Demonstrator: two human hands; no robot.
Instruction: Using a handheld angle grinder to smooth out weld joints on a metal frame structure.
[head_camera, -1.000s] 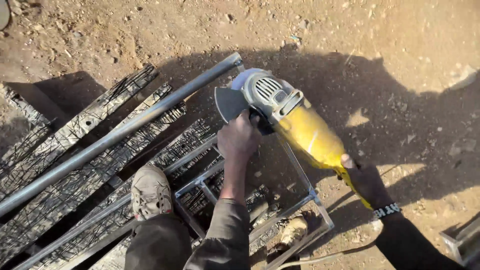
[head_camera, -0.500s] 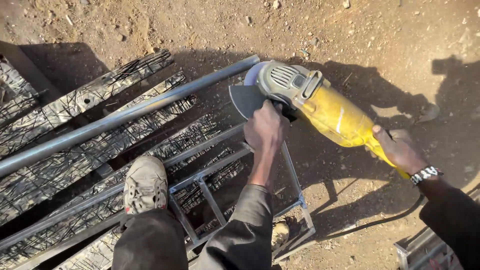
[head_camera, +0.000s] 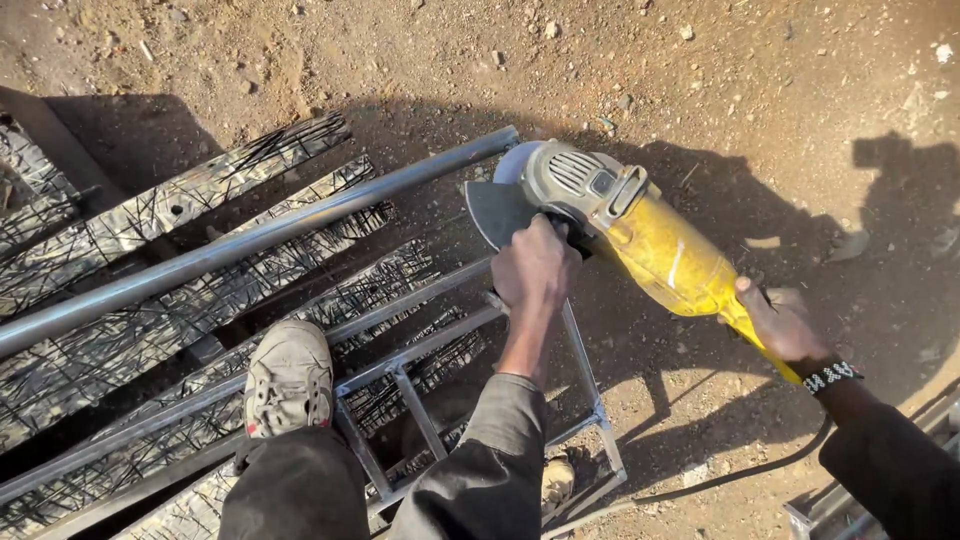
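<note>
My view has slid left; yellow angle grinder (head_camera: 640, 235) unchanged, at the grey steel pipe (head_camera: 250, 240) end. Left hand (head_camera: 535, 265) fingers wrapped on its side handle, right hand (head_camera: 785, 325) closed round the rear grip.

Yellow angle grinder (head_camera: 640, 235) (tilted) at pipe (head_camera: 250, 240) end

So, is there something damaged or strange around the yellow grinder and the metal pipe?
Yes. The wooden planks under the long pipe are covered in dark cut marks and look charred. A shoe presses on the metal frame, close to the grinder held by both hands.
</note>
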